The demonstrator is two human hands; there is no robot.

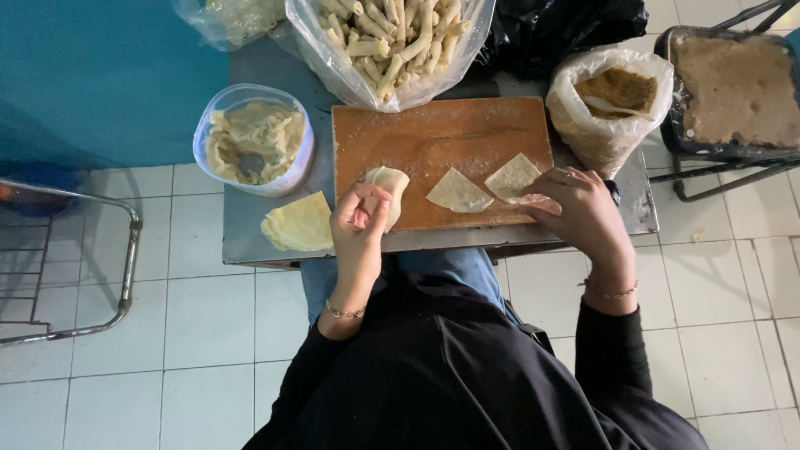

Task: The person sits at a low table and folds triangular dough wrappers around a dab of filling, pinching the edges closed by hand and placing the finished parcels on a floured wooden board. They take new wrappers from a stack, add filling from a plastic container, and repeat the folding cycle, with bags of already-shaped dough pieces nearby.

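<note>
A floured wooden board (pixel 442 133) lies on a small metal table (pixel 250 225). My left hand (pixel 360 225) pinches a folded pale dough wrapper (pixel 392 185) at the board's near left corner. My right hand (pixel 579 208) presses its fingers on the near corner of a flat triangular wrapper (pixel 512 177) at the board's right. Another triangular wrapper (pixel 457 193) lies between the two hands, untouched. A stack of round wrappers (pixel 300 223) rests on the table left of my left hand.
A clear tub of pale filling (pixel 254 142) stands left of the board. Behind it sits a plastic bag of rolled pieces (pixel 392 37). A bag of brown crumbs with a spoon (pixel 612 96) stands right, beside a dark tray of crumbs (pixel 733 83). A metal chair frame (pixel 125 250) is at left.
</note>
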